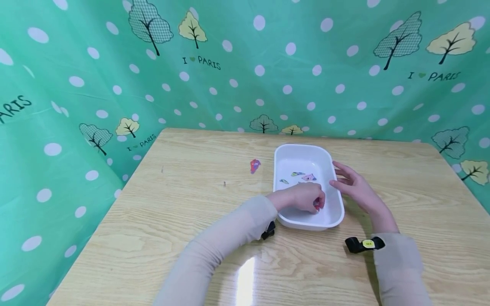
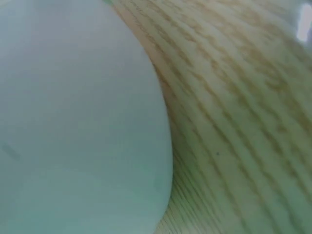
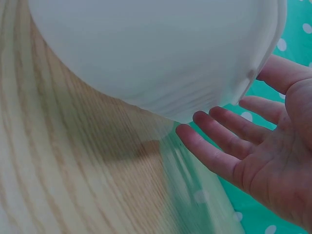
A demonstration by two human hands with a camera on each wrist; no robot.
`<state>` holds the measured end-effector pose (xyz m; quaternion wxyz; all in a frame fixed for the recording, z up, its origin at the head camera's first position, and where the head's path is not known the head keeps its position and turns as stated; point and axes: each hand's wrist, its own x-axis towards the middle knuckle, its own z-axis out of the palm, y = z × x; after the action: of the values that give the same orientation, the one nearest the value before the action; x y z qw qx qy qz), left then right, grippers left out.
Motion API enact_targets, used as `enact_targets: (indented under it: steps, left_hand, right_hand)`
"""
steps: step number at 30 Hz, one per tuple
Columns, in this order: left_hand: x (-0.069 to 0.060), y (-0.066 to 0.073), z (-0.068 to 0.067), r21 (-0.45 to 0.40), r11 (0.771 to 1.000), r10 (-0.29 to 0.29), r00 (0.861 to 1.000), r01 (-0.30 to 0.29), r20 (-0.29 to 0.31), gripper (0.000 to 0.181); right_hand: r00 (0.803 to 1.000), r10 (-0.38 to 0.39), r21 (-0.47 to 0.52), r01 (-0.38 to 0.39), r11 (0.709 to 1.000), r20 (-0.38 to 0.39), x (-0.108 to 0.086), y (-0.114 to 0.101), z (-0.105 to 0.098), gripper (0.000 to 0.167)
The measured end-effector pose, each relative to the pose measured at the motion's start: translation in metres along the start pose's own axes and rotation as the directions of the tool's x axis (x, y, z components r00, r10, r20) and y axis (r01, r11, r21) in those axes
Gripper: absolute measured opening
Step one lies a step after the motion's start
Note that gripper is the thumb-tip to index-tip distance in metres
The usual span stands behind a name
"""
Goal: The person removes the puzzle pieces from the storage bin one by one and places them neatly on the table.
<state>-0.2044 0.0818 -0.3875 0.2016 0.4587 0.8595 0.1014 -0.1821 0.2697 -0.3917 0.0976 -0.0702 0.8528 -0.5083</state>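
A white plastic tub (image 1: 305, 153) stands on the table. Inside it lie several small, flat, colourful pieces, among them a pink one (image 1: 309, 177) and a greenish one (image 1: 284, 181). My left hand (image 1: 306, 196) reaches into the near half of the tub, its curled fingers pinching a small red piece (image 1: 316, 207) that they partly cover. On the tub's right side, my right hand (image 1: 354, 187) rests its thumb at the rim, with the other fingers extended along the outside wall (image 3: 161, 58). In the left wrist view only the tub's outer wall (image 2: 87, 126) and tabletop show.
A red and purple flat piece (image 1: 254, 165) lies on the wooden table (image 1: 153, 229), left of the tub. Behind and to the left hangs a green dotted curtain (image 1: 237, 55). Black wrist straps (image 1: 363, 245) jut out near both sleeves.
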Motion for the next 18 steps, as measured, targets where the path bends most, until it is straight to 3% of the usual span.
enact_targets:
  steps: [4, 12, 18]
  left_hand:
    - [0.0004, 0.0005, 0.0011, 0.024, 0.999, -0.025, 1.0, 0.026, -0.015, 0.029]
    - [0.001, -0.0015, 0.0033, 0.009, 0.999, -0.039, 0.999, 0.039, -0.038, 0.014]
    - [-0.0002, -0.0021, 0.0031, -0.008, 0.999, -0.041, 0.997, 0.041, -0.063, 0.016]
  right_hand:
    - [1.0, -0.004, 0.003, 0.004, 1.0, 0.0, 0.0001, 0.0003, 0.0002, 0.07]
    - [1.0, 0.002, 0.006, -0.002, 1.0, -0.003, 0.0001, 0.0004, 0.0003, 0.07]
    - [1.0, -0.006, 0.011, 0.006, 1.0, -0.006, 0.0, 0.0014, 0.0004, 0.069]
